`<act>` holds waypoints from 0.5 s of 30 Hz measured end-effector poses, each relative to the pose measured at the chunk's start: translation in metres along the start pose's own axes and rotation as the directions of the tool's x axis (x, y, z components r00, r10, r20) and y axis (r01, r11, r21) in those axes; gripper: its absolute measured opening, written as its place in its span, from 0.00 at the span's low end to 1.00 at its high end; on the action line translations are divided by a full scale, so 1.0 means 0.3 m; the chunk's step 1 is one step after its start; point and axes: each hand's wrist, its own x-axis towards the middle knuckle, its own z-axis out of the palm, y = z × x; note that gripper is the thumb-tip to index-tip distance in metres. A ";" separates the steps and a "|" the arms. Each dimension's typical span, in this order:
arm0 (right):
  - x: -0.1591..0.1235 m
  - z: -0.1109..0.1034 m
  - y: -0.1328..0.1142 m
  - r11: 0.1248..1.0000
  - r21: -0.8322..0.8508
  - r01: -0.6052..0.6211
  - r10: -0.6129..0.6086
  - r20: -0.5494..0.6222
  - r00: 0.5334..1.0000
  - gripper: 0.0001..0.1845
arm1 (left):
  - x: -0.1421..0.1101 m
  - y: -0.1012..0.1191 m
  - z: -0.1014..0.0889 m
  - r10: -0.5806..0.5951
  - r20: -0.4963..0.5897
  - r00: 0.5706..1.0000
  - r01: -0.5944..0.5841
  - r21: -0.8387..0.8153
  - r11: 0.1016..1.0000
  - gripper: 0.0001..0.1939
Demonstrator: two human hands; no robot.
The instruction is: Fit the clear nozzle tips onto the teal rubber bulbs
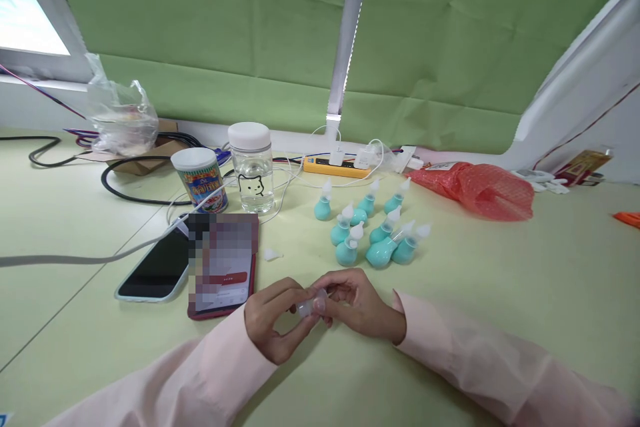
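Note:
Over the front of the table, my left hand [280,315] and my right hand [356,301] meet with their fingers closed on a small translucent plastic piece [305,307]. Fingers cover much of it, so its full shape is hidden. Beyond my right hand stand several teal bulb nasal aspirators [347,252] with clear necks and whitish tips. One teal aspirator [383,252] lies on its side among them, its clear tube pointing up to the right. A loose white tip [271,254] lies on the table, beyond my left hand.
Left of my hands lie a phone in a red case [225,280] and a dark-screened phone [155,273]. Behind them stand a printed can [201,181] and a water bottle [253,173]. A yellow power strip [320,167], cables and red bubble wrap [480,190] line the back.

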 end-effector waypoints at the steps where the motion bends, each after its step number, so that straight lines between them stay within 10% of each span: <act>1: 0.001 -0.001 0.003 1.000 -0.013 -0.010 0.010 0.004 1.000 0.13 | 0.000 0.002 0.001 -0.016 -0.008 1.000 0.016 0.001 1.000 0.10; 11: -0.006 0.008 0.005 0.960 -0.221 0.172 -0.180 -0.017 0.984 0.10 | -0.004 0.003 0.016 -0.118 -0.048 0.992 0.118 0.001 0.993 0.06; 15: -0.009 -0.030 -0.052 0.687 -0.609 0.397 -0.561 -0.097 0.822 0.06 | -0.002 0.004 0.007 -0.123 -0.068 0.990 0.125 0.017 0.992 0.07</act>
